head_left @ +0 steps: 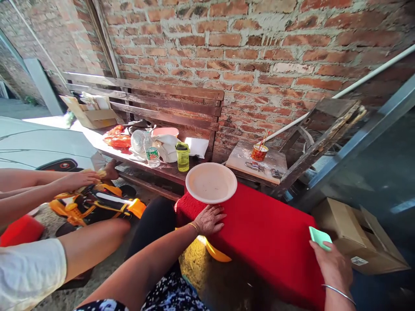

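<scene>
My left hand (210, 219) lies flat with its fingers stretched out on a red cloth (259, 235) covering a table, just in front of a pale pink basin (212, 183). A little water or a wet film seems to lie in the basin, though I cannot be sure. Over at the table's right edge, my right hand (335, 265) is closed around a mint-green flat piece (320, 236) with rounded corners; its exact kind does not show. The lower part of that piece is hidden by my fingers.
Behind stands a wooden bench (168, 101) with a bottle (152, 151), a green cup (183, 156) and a small fan (138, 141). A cardboard box (353, 224) is at right. A small stand (233, 160) bears a noodle cup (259, 152). Another person's hand (81, 178) is at left.
</scene>
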Available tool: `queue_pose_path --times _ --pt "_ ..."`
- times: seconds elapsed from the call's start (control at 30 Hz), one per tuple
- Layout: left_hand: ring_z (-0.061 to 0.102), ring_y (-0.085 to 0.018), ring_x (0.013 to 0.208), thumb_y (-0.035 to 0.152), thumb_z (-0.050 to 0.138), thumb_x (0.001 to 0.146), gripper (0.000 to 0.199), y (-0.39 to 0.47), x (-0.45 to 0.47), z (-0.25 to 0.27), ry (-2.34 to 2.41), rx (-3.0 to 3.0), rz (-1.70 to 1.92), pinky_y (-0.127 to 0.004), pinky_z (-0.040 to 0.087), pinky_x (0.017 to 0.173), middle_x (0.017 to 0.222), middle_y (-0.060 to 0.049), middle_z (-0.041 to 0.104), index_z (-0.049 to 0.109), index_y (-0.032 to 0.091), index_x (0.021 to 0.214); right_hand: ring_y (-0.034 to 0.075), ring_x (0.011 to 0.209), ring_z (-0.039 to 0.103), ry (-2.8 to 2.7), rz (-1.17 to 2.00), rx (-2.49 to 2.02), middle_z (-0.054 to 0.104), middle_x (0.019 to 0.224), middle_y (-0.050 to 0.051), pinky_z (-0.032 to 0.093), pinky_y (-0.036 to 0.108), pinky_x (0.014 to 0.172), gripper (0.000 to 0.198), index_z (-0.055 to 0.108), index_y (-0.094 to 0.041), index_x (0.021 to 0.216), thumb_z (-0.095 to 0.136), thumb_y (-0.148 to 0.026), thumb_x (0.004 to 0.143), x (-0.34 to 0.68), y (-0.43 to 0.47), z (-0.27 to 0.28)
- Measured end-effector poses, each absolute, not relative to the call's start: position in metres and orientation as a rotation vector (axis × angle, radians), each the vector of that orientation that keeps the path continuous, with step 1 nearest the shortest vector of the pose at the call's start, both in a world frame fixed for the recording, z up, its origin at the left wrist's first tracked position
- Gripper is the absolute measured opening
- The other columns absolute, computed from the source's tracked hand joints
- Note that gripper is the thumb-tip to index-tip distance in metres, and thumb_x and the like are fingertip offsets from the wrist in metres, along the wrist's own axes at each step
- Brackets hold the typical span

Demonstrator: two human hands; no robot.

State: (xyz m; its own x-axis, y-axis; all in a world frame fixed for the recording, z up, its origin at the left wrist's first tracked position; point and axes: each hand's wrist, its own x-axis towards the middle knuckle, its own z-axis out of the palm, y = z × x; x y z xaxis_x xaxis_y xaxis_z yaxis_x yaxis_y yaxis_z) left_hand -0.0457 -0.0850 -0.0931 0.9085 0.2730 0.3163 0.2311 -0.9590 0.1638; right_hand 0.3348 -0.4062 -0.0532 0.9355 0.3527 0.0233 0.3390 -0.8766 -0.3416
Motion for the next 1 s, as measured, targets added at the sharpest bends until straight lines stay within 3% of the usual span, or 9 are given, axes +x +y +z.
queue_pose_path --times 0.1,0.23,0.33,0.5,0.73,0.87,1.0 --pt "0.052 -0.027 0.137 0.045 0.060 0.097 0.042 -0.084 -0.046 -0.095 0.404 2.951 0.504 -0.044 0.033 0.119 0.146 -0.006 0.060 0.066 0.027 0.135 0.035 0.087 0.066 -0.618 0.043 -2.663 0.066 0.092 0.017 0.053 0.045 0.073 0.064 0.069 -0.017 0.122 0.048 -0.063 0.083 0.286 -0.337 -0.047" --pt "0.053 -0.027 0.136 0.045 0.061 0.097 0.043 -0.082 -0.046 -0.096 0.392 2.975 0.495 -0.045 0.035 0.117 0.146 -0.006 0.061 0.066 0.028 0.136 0.027 0.097 0.063 -1.118 -0.062 -2.413 0.064 0.103 0.012 0.050 0.036 0.087 0.039 0.071 -0.018 0.112 0.060 -0.042 0.083 0.220 -0.255 -0.054" --pt "0.052 -0.027 0.137 0.045 0.062 0.096 0.043 -0.082 -0.046 -0.096 0.391 2.979 0.494 -0.044 0.035 0.118 0.145 -0.005 0.061 0.066 0.027 0.135 0.021 0.094 0.061 -1.241 -0.027 -2.343 0.063 0.103 0.007 0.048 0.030 0.087 0.028 0.073 -0.023 0.108 0.066 -0.034 0.083 0.195 -0.225 -0.068" --pt "0.051 -0.028 0.138 0.044 0.061 0.096 0.043 -0.082 -0.047 -0.094 0.387 2.966 0.482 -0.045 0.035 0.118 0.145 -0.006 0.061 0.066 0.026 0.135 0.021 0.092 0.061 -1.194 0.006 -2.393 0.062 0.099 0.007 0.047 0.029 0.085 0.027 0.073 -0.023 0.108 0.066 -0.035 0.084 0.207 -0.232 -0.075" --pt "0.051 -0.027 0.138 0.044 0.060 0.097 0.042 -0.084 -0.047 -0.092 0.386 2.953 0.491 -0.044 0.035 0.118 0.146 -0.006 0.060 0.066 0.026 0.135 0.034 0.088 0.064 -0.661 0.086 -2.677 0.062 0.079 0.012 0.051 0.043 0.072 0.049 0.072 -0.020 0.111 0.052 -0.054 0.082 0.290 -0.334 -0.052" --pt "0.051 -0.027 0.138 0.043 0.061 0.097 0.042 -0.086 -0.047 -0.089 0.391 2.948 0.503 -0.043 0.035 0.118 0.145 -0.005 0.061 0.066 0.027 0.134 0.048 0.098 0.066 -0.104 0.100 -2.694 0.065 0.096 0.026 0.047 0.054 0.061 0.068 0.071 -0.026 0.120 0.050 -0.072 0.075 0.328 -0.407 -0.054" --pt "0.052 -0.027 0.137 0.042 0.063 0.096 0.042 -0.086 -0.047 -0.089 0.393 2.954 0.525 -0.043 0.036 0.118 0.144 -0.005 0.062 0.067 0.028 0.134 0.053 0.104 0.062 0.031 -0.034 -2.620 0.063 0.102 0.031 0.045 0.058 0.059 0.071 0.072 -0.028 0.121 0.055 -0.073 0.068 0.332 -0.419 -0.052"
